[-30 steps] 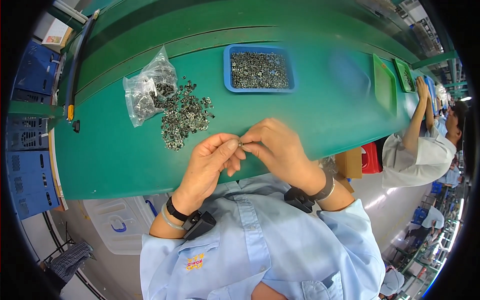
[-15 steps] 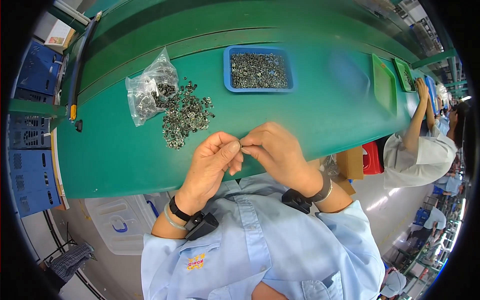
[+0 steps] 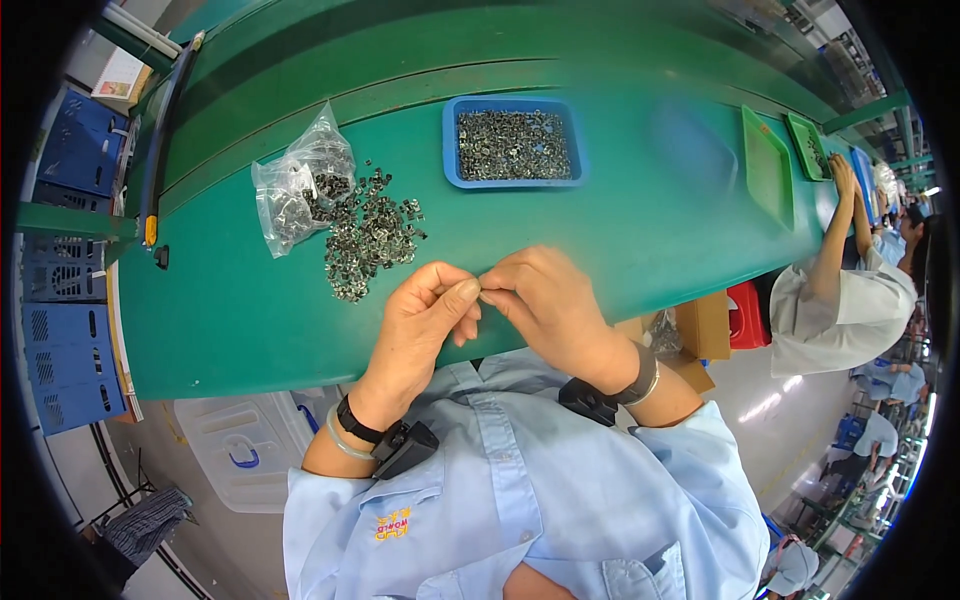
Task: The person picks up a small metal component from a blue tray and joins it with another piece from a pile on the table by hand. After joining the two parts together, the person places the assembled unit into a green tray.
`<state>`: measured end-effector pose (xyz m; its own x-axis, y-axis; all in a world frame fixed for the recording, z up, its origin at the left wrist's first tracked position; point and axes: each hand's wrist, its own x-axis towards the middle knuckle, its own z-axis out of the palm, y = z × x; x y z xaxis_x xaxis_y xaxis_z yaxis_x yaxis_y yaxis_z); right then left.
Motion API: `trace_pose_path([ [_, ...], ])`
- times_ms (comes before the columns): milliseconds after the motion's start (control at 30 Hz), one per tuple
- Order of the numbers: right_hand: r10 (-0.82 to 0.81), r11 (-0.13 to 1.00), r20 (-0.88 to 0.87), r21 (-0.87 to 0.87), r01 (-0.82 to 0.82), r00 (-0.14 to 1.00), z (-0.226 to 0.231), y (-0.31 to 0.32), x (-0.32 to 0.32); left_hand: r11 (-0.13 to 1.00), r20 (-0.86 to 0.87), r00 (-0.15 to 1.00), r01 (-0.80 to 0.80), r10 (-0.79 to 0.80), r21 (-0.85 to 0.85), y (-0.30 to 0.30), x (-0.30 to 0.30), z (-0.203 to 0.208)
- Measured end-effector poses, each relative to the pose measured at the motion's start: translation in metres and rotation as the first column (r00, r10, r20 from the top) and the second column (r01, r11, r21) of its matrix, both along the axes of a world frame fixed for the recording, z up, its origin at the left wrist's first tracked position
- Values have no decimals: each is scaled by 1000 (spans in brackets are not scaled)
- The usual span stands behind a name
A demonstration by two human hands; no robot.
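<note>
Just in front of my body, above the green tabletop point(image 3: 250, 335), my left hand point(image 3: 422, 318) and my right hand point(image 3: 550, 305) meet at their fingertips. Thumb and finger of each are pinched together. Whatever sits between them is too small and covered to make out. Beyond my left hand lies a loose pile of small black-and-silver metal parts point(image 3: 370, 245). It spills from the mouth of a clear plastic bag point(image 3: 288, 205), which still has parts inside. A blue tray point(image 3: 515, 184), filled with similar small parts, stands farther back, beyond my right hand.
Green trays point(image 3: 766, 170) lie at the table's right end, where a co-worker's hands point(image 3: 843, 175) reach over the table. Blue crates point(image 3: 70, 350) are stacked at the left. Below the table edge are a clear lidded box point(image 3: 235, 460) and a cardboard box point(image 3: 703, 325).
Both hands keep the same fingertip pinch, with hardly any movement. The surroundings have shifted slightly in the picture.
</note>
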<state>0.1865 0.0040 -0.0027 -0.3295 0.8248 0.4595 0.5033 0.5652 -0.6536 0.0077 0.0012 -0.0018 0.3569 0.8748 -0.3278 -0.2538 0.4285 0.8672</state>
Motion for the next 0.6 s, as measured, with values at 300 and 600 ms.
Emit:
trace_pose_path([
  [300, 45, 985, -378, -139, -104, 925, -2, 0, -4, 992, 448, 893, 23, 34, -121, -2, 2, 3],
  [600, 99, 991, -342, -47, -123, 934, 2, 4, -6, 991, 492, 871, 50, 16, -121, 0, -2, 2],
])
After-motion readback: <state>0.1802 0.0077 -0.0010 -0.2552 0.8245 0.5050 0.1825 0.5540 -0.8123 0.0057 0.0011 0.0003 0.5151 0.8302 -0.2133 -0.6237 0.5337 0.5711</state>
